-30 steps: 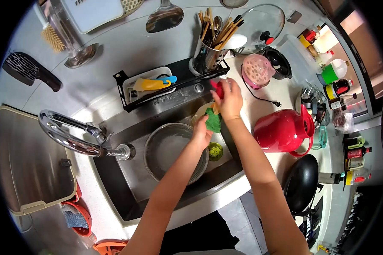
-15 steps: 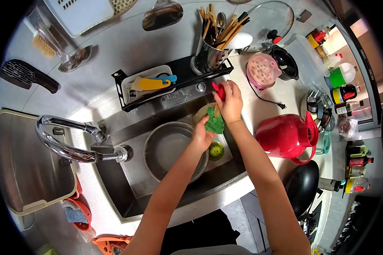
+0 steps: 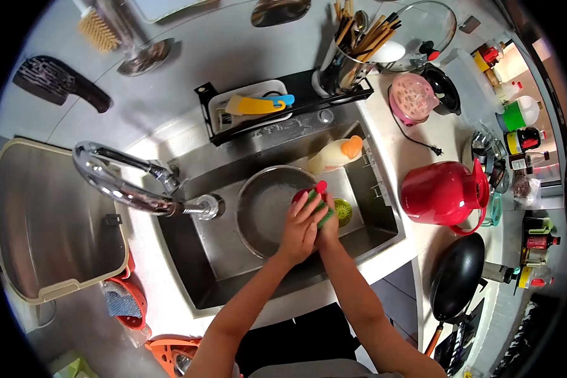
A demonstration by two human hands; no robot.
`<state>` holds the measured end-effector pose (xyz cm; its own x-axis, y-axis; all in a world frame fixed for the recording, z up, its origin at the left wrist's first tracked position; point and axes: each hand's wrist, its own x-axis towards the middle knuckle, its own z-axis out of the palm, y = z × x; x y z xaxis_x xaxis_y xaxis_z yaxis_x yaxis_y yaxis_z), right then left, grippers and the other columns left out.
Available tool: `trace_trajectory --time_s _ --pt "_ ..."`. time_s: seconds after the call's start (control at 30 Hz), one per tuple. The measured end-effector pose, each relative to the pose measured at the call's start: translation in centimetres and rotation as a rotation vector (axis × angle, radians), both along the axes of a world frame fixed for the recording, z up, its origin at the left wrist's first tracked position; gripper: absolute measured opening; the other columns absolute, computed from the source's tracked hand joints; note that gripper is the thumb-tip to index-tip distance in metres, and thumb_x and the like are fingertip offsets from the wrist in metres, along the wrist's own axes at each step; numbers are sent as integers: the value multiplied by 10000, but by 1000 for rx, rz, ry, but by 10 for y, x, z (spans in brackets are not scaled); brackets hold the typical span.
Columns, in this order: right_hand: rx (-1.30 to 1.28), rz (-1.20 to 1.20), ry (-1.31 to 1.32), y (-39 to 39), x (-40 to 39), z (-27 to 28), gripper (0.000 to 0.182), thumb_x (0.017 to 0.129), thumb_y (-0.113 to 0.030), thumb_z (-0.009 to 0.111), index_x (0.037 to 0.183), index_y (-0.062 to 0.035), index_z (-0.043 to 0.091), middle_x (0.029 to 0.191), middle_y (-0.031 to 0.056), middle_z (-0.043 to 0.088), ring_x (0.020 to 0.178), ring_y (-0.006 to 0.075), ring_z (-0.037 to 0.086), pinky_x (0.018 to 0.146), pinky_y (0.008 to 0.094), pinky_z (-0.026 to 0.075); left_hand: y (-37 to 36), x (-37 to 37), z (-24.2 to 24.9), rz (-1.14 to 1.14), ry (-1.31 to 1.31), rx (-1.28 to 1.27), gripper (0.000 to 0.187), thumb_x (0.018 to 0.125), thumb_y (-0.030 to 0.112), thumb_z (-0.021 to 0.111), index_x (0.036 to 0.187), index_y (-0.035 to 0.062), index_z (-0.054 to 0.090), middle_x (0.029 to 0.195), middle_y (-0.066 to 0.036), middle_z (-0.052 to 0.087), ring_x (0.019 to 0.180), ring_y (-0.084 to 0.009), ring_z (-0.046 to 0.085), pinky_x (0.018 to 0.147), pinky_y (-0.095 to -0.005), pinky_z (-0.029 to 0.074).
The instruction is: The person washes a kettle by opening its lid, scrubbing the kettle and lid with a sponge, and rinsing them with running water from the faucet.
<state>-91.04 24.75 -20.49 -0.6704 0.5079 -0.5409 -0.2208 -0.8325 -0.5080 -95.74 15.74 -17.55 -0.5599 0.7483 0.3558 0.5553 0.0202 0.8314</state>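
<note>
Above the right-hand rim of the round grey metal basin (image 3: 268,208), the left hand (image 3: 298,232) and right hand (image 3: 328,232) together clasped a green textured sponge (image 3: 325,218) against a small, mostly hidden bright red object (image 3: 321,187) — fingers overlapping, perhaps so that neither piece slipped.

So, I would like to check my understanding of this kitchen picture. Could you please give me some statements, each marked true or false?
1. The green sponge is between the left hand and the right hand. True.
2. The orange-capped bottle is on the counter. False: the orange-capped bottle is in the sink.
3. A round metal basin rests in the sink. True.
4. The red jug is left of the sink. False: the red jug is to its right.
5. The chrome faucet is on the left. True.
</note>
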Motion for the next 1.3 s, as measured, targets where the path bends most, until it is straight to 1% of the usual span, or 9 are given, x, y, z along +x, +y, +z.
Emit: trace_trajectory --time_s 0.1,0.23,0.37,0.6,0.7,0.8,0.93,1.07,1.3 --pt "-73 81 -128 -35 -5 -3 368 923 -382 353 1129 -110 490 1041 31 548 957 166 525 836 305 417 -32 -13 -10 -52 242 -155 336 835 105 427 1151 60 532 1251 -125 451 1131 -328 400 941 -436 319" --pt "16 74 -286 -76 -9 -14 399 920 -409 354 1115 -93 502 1046 48 544 939 149 521 815 304 425 -62 -27 -27 105 -246 -103 333 848 105 426 1165 82 523 1203 -153 459 1120 -346 398 938 -440 320" --pt "-37 162 -212 -92 -18 -3 415 925 -413 342 1093 -73 511 1022 59 545 912 155 519 799 308 427 -87 9 -14 331 263 -266 303 852 140 436 1128 84 546 1230 -166 424 1066 -392 426 928 -453 323" --pt "134 159 -295 -129 -27 6 407 902 -416 411 1069 -65 532 1001 48 552 879 149 526 794 292 431 -117 -6 -24 467 -472 -70 345 868 141 410 1179 -1 459 1232 -210 417 1083 -390 418 922 -451 325" --pt "178 189 -279 -132 -29 0 407 888 -426 440 1067 -73 535 988 43 557 856 141 532 775 289 440 -113 22 -17 667 94 -151 376 890 176 385 1202 -33 410 1205 -233 434 1093 -372 416 932 -422 317" --pt "130 205 -260 -139 -31 1 398 872 -417 482 1070 -76 533 992 47 560 843 142 539 753 288 450 -123 9 -33 598 -191 -128 389 904 206 369 1210 -33 401 1205 -245 431 1110 -368 399 944 -407 301" --pt "74 283 -156 -144 -28 8 425 840 -408 543 1113 -84 506 1021 60 557 894 174 559 759 323 475 -146 -31 -54 514 -698 -55 343 922 253 376 1065 -14 536 1011 -195 564 912 -308 535 841 -386 396" --pt "-139 269 -91 -136 -30 3 464 820 -462 534 1139 -131 475 1057 63 560 950 218 563 801 385 483 -157 -86 -37 696 -831 205 336 928 274 401 985 -4 581 814 -82 597 760 -134 549 677 -265 439" --pt "-216 193 -77 -125 -22 18 415 823 -467 518 1105 -165 487 1062 52 568 960 234 559 806 411 480 -142 -172 -17 555 -818 340 321 928 271 416 959 4 592 758 -28 584 653 -98 514 632 -221 410"
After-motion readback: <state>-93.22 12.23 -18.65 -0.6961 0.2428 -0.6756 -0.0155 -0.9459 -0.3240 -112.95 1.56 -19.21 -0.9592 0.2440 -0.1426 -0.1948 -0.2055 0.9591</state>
